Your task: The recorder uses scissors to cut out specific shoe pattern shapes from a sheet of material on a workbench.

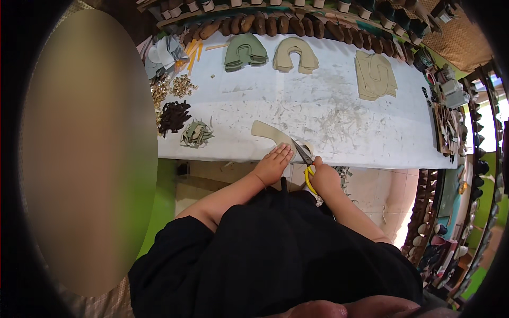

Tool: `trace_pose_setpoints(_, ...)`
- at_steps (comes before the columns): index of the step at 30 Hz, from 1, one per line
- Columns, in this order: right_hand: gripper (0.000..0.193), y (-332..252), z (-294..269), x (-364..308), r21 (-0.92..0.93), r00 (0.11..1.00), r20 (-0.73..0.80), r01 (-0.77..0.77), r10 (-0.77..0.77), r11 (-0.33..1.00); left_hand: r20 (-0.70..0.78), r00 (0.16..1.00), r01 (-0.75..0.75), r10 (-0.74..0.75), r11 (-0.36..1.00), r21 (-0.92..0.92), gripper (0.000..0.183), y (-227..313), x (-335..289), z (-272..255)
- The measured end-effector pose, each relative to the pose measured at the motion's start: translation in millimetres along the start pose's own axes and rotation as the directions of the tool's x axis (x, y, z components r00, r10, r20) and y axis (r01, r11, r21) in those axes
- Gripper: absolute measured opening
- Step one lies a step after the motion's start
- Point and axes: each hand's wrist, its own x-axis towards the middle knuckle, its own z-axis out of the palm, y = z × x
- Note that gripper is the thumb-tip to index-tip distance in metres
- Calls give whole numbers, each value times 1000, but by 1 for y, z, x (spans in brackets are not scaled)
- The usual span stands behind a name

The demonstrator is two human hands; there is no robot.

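Note:
A curved beige piece of shoe-upper material lies near the table's front edge. My left hand holds it there, fingers stretched across its top and thumb hidden. Yellow-handled scissors are gripped in my right hand, at the table edge just right of the left hand. Their blades point up and left, against the right side of the beige piece. A pale curved part shows just beyond the blades; how it joins the piece I cannot make out.
On the white-covered table lie green U-shaped pieces, beige U-shaped pieces and flat beige pieces. At left are green scraps, dark strips and gold-coloured bits. Brown shoe lasts line the back.

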Motion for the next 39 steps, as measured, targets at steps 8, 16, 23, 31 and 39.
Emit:
trace_pose_setpoints(8,62,44,0,22,440,997,45,-76,63,895,54,998,37,-34,998,-55,51,0,4,-3)
trace_pose_setpoints(16,48,57,-65,32,98,950,-274,-125,148,987,79,996,52,-43,992,-118,47,-3,10,-13)
trace_pose_setpoints(23,46,133,-63,74,-70,883,-467,21,-51,997,56,941,331,-332,882,-335,32,-5,38,-65)
trace_pose_setpoints(31,42,130,-102,83,-226,953,-274,63,-126,972,-196,635,672,-747,660,-336,31,-61,70,-161)
trace_pose_setpoints(39,62,190,-100,114,-275,884,-354,215,-306,937,-482,739,532,-471,847,-11,33,-69,120,-181)
